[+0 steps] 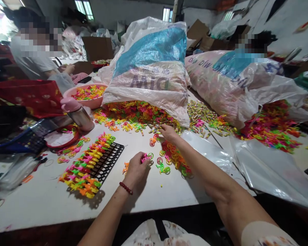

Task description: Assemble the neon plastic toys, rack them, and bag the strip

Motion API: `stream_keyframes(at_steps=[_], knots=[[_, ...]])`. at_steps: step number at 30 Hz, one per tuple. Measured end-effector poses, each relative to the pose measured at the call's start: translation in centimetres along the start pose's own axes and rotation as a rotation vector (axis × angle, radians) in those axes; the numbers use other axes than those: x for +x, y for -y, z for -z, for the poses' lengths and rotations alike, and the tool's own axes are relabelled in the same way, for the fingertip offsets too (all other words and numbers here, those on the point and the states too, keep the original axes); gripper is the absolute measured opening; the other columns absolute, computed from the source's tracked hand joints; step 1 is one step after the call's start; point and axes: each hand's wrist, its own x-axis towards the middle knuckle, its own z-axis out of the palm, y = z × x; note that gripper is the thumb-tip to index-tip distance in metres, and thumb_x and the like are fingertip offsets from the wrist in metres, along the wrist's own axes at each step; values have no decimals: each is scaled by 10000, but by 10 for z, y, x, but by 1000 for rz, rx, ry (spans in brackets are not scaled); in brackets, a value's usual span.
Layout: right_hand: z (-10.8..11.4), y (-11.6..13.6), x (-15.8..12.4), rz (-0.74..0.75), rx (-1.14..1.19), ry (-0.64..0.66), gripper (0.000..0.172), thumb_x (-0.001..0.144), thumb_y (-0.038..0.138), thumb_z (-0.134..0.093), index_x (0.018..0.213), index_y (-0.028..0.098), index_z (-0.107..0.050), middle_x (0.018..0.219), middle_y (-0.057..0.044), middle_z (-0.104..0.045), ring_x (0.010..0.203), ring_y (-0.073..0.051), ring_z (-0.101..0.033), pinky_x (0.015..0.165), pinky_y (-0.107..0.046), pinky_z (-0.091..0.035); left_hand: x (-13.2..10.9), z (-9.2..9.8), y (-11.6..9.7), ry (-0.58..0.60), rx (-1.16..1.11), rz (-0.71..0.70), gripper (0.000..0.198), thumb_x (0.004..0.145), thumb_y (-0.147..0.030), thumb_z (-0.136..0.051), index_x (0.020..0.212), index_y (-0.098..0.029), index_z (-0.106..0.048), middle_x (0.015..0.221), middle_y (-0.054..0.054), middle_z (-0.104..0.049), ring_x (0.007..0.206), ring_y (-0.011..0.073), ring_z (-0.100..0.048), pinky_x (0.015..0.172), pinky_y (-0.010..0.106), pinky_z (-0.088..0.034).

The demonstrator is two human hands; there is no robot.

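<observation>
My left hand (136, 168), with a dark red bead bracelet at its wrist, pinches a small pink and green plastic toy (146, 157) just above the table. My right hand (168, 132) reaches farther out, its fingers closed at the edge of a pile of small multicoloured cylinders (199, 118); what its fingers hold is hidden. Between and beside my hands lie loose ring-shaped plastic toys (163, 167) in green, red and yellow. Left of my left hand stands a black plastic grid rack (110, 162), with rows of bright plastic toys (86, 164) along its left side.
A large woven sack (150, 65) spills plastic toys at the back; another sack (220, 78) lies to the right. Clear plastic bags (269, 167) cover the right side. A pink-lidded bottle (78, 114), pink basin (86, 99) and red dish (63, 136) stand left. Co-workers sit beyond.
</observation>
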Motion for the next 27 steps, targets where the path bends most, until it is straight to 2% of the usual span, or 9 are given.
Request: stream_keyframes(at_steps=[2, 5, 7, 10, 14, 16, 21, 24, 27], knots=[[2, 3, -20, 21, 196, -13, 336, 958, 368, -424, 1191, 192, -590, 1105, -74, -698, 930, -160, -645, 759, -267, -488, -1, 4, -6, -12, -316, 142, 311, 782, -478, -655, 748, -199, -520, 615, -40, -492, 523, 104, -453, 493, 219, -335], [-2, 10, -61, 13, 776, 75, 346, 909, 475, -521, 1152, 236, -582, 1116, -43, -692, 866, -120, -640, 670, -226, -485, -2, 9, -13, -14, -707, 243, 367, 712, -458, -739, 745, -180, -503, 606, -59, -479, 498, 65, -420, 480, 189, -337], [-8, 14, -88, -24, 1125, 158, 380, 812, 490, -663, 1102, 249, -609, 1071, -25, -693, 782, -104, -615, 583, -197, -450, -4, 12, -16, -7, -854, 258, 375, 675, -412, -783, 729, -161, -510, 610, -55, -491, 507, 51, -419, 486, 179, -344], [-19, 17, -123, -75, 1313, 224, 397, 738, 464, -751, 1049, 241, -645, 967, -8, -684, 682, -87, -568, 509, -184, -416, -12, 15, -19, 8, -950, 319, 361, 651, -359, -805, 744, -147, -528, 619, -51, -502, 518, 51, -438, 493, 182, -361], [-38, 18, -156, -148, 1398, 294, 379, 702, 427, -791, 977, 201, -661, 869, -7, -636, 774, -122, -629, 557, -193, -473, -29, 16, -20, -26, -933, 351, 364, 645, -353, -806, 737, -152, -516, 608, -55, -499, 510, 55, -449, 488, 189, -362], [-47, 19, -169, -164, 1382, 316, 391, 678, 419, -808, 954, 199, -640, 844, 6, -622, 726, -119, -633, 522, -191, -452, -37, 15, -20, -67, -892, 316, 388, 648, -391, -803, 715, -160, -499, 588, -65, -484, 497, 51, -437, 482, 189, -360], [-57, 23, -189, -40, 1124, 262, 331, 780, 493, -702, 905, 199, -617, 650, 53, -579, 470, -59, -405, 431, -196, -280, -52, 11, -22, -90, -774, 239, 407, 686, -466, -769, 713, -175, -485, 535, -86, -433, 446, 46, -378, 436, 190, -309], [-56, 23, -194, 12, 1029, 170, 332, 803, 512, -668, 886, 191, -640, 662, 43, -569, 530, -76, -424, 472, -215, -299, -56, 6, -22, -83, -769, 210, 387, 711, -460, -754, 745, -176, -494, 556, -82, -445, 446, 45, -373, 430, 187, -295], [-55, 22, -196, -21, 1083, 201, 347, 788, 526, -677, 813, 188, -601, 658, 45, -551, 534, -75, -421, 483, -217, -313, -60, 1, -23, -64, -803, 163, 345, 726, -412, -754, 831, -175, -526, 663, -59, -512, 526, 47, -448, 510, 181, -372]])
